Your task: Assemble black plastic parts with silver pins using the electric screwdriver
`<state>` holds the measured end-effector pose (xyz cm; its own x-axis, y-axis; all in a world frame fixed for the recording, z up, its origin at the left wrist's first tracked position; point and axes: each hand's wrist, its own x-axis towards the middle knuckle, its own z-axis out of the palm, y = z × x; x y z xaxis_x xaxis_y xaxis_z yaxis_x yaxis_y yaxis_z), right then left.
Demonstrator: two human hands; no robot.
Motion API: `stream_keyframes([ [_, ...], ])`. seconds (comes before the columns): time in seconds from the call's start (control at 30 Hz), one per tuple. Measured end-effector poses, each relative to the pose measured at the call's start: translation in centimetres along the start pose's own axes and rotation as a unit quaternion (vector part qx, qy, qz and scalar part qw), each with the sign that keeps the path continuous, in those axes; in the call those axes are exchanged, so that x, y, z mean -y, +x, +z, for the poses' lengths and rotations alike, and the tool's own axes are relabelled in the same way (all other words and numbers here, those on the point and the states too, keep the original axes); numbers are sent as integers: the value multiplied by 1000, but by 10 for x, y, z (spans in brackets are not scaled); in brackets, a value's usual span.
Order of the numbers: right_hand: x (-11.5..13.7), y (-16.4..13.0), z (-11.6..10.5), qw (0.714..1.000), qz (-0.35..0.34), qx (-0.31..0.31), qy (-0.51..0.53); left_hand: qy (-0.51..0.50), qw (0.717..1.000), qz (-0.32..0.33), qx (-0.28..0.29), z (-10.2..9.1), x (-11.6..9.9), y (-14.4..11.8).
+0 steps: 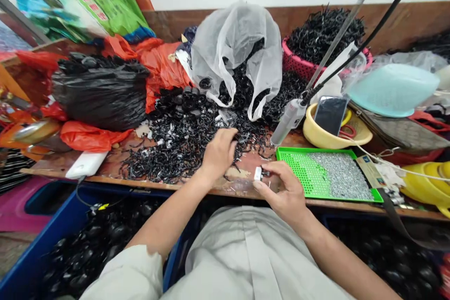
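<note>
Between the thumb and fingers of my right hand (286, 190) is a small white block-shaped piece (258, 174) with a black part beside it, held just above the table's front edge. My left hand (220, 152) hovers at the near edge of a spread pile of small black curved plastic pieces (176, 143). Its fingers are bent, with a gap between thumb and fingertips, and nothing shows in them. White bits are mixed into the pile. Right of my right hand lies a green perforated tray (305, 171) with many small silvery metal pieces (342, 176).
A grey cylindrical tool (288, 122) hangs on a rod and cable near my right hand. Behind it are a yellow bowl (325, 136) with a phone (330, 115) and a pink basket (302, 63). A translucent bag (239, 33) and black bag (101, 91) stand behind the pile.
</note>
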<state>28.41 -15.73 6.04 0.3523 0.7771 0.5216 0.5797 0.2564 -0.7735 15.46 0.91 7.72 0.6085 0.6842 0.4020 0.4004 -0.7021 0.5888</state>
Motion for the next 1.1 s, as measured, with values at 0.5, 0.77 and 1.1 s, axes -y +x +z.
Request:
stream_keyframes([
  [0.5,12,-27,24,928,-9,336,-158,-386,826,-347,220,-11,-21,-119],
  [0.77,17,-24,28,921,-36,369,-118,-420,795,-326,291,-25,-10,-118],
  [1.1,-19,17,61,950,-23,300,-86,-413,818,-382,122,-42,4,-129],
])
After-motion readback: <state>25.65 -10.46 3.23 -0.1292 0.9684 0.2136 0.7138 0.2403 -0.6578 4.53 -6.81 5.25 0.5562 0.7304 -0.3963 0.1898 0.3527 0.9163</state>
